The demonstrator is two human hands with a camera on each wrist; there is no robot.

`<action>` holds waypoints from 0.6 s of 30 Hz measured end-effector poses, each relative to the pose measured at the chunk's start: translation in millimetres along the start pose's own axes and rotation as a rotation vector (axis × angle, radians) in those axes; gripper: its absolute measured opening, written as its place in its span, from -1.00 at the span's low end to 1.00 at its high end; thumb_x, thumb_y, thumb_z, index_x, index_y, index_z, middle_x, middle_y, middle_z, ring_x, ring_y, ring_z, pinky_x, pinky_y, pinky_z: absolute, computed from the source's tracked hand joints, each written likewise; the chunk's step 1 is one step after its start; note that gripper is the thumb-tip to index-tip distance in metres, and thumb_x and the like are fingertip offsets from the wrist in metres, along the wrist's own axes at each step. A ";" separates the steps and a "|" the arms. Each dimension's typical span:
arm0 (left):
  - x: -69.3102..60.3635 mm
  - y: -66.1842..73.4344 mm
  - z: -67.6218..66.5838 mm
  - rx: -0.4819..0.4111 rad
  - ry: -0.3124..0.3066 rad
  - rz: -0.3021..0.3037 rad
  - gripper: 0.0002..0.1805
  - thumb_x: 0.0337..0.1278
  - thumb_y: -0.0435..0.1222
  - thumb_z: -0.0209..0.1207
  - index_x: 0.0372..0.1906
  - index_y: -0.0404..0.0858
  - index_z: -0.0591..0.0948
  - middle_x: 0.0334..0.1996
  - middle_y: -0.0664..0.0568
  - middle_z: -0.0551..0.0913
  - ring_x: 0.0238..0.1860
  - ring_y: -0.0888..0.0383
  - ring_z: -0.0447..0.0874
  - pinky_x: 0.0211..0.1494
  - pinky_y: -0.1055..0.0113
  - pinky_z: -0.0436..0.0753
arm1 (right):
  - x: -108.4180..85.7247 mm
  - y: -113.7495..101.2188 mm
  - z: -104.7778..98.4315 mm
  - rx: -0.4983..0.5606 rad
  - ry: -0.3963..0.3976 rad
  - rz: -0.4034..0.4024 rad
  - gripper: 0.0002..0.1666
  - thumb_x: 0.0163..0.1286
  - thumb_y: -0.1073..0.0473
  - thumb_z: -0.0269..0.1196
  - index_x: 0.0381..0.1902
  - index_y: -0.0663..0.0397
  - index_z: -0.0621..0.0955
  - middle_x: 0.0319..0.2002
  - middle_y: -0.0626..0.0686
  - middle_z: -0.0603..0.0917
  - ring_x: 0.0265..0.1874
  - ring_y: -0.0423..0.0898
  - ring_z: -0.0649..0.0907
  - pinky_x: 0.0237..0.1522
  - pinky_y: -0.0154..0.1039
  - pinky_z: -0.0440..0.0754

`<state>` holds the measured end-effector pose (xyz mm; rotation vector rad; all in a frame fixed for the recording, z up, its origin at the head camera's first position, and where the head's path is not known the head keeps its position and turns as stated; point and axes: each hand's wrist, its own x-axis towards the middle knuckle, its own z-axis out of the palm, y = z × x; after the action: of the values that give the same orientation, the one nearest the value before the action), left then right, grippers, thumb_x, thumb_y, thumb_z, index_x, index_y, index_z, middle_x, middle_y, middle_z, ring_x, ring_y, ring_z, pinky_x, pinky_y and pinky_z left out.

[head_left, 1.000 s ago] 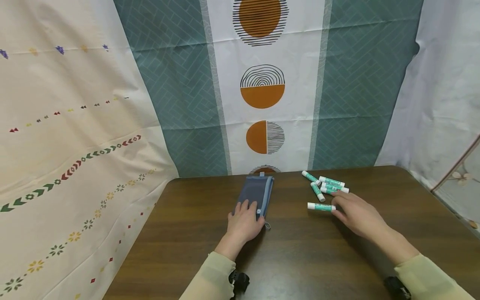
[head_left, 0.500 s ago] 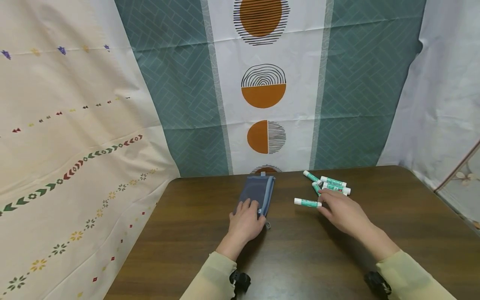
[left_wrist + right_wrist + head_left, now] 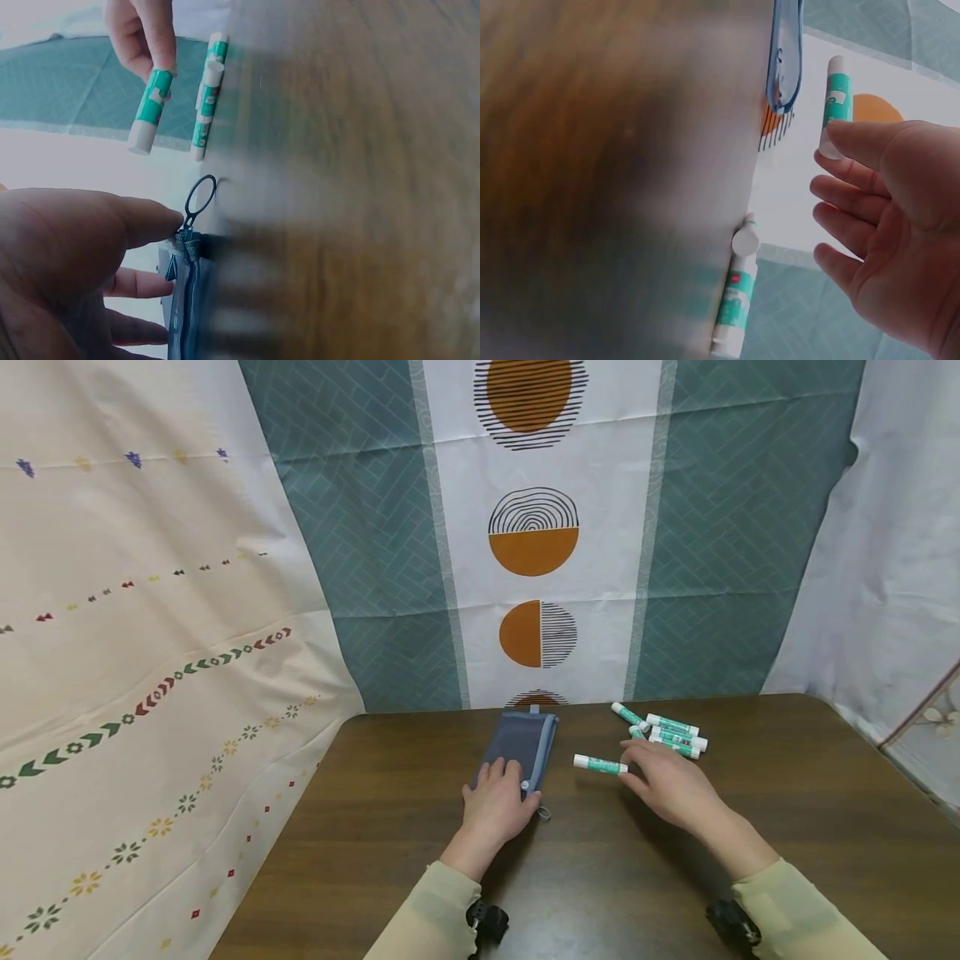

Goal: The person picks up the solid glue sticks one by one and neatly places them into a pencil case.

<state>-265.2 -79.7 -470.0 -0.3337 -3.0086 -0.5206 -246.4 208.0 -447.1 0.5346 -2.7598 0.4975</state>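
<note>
Right hand (image 3: 671, 787) pinching a green-and-white tube (image 3: 600, 764), left hand (image 3: 495, 814) on a blue pouch (image 3: 519, 742).
In the head view, the held tube juts from the right fingertips toward the pouch, with loose tubes (image 3: 673, 725) on the table (image 3: 600, 877) just beyond those fingers; the left fingers lie spread over the pouch. In the left wrist view, the thumb touches the pouch's corner beside a pull loop (image 3: 190, 220). In the right wrist view, thumb and forefinger grip one tube end, other fingers parted.
</note>
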 end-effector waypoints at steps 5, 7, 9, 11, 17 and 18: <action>-0.5 1.0 0.0 0.017 0.030 -0.003 -0.35 0.48 0.03 0.37 0.42 -0.29 0.58 0.50 -0.31 0.52 0.56 -0.37 0.40 0.37 -0.58 0.42 | 1.8 -5.2 0.7 0.020 -0.003 0.007 -0.81 0.47 0.18 0.52 -0.08 0.02 0.70 0.31 0.27 0.72 0.31 0.32 0.68 0.17 0.29 0.68; -0.5 0.7 0.3 0.017 0.034 0.002 -0.37 0.50 0.02 0.34 0.42 -0.28 0.58 0.50 -0.30 0.52 0.55 -0.37 0.41 0.36 -0.58 0.43 | 3.0 -7.7 1.3 0.022 -0.006 0.007 -0.83 0.47 0.18 0.51 -0.12 0.00 0.69 0.30 0.26 0.72 0.30 0.30 0.69 0.14 0.26 0.70; -0.8 0.2 0.0 0.012 0.039 0.009 -0.40 0.51 0.01 0.33 0.41 -0.28 0.58 0.49 -0.30 0.53 0.54 -0.38 0.42 0.35 -0.58 0.43 | 4.8 -9.9 2.2 0.022 -0.010 0.005 -0.83 0.47 0.17 0.52 -0.15 -0.02 0.68 0.29 0.26 0.72 0.28 0.29 0.70 0.10 0.25 0.71; -1.0 -0.3 -0.6 0.009 0.039 0.011 -0.41 0.52 0.00 0.31 0.40 -0.28 0.58 0.49 -0.29 0.54 0.54 -0.38 0.42 0.34 -0.58 0.44 | 6.8 -12.0 3.3 0.023 -0.019 0.006 -0.83 0.47 0.17 0.52 -0.17 -0.03 0.68 0.30 0.26 0.72 0.27 0.29 0.71 0.09 0.24 0.72; -1.0 -1.2 -2.3 -0.005 0.037 0.010 -0.42 0.55 -0.01 0.27 0.42 -0.28 0.57 0.49 -0.27 0.54 0.54 -0.37 0.42 0.35 -0.57 0.45 | 13.0 -19.6 7.7 0.027 -0.073 0.040 -0.85 0.49 0.15 0.50 -0.16 -0.02 0.68 0.32 0.27 0.71 0.29 0.30 0.70 0.07 0.23 0.73; -0.9 -1.1 -2.5 -0.009 0.039 0.011 -0.43 0.55 -0.02 0.27 0.41 -0.29 0.57 0.48 -0.27 0.54 0.54 -0.37 0.43 0.34 -0.56 0.45 | 14.2 -21.0 8.9 0.032 -0.087 0.049 -0.85 0.50 0.14 0.49 -0.16 -0.02 0.69 0.33 0.27 0.70 0.29 0.30 0.70 0.07 0.23 0.73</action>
<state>-264.5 -81.7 -468.1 -0.3369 -2.9658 -0.5330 -252.5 182.0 -444.5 0.5089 -2.8576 0.5421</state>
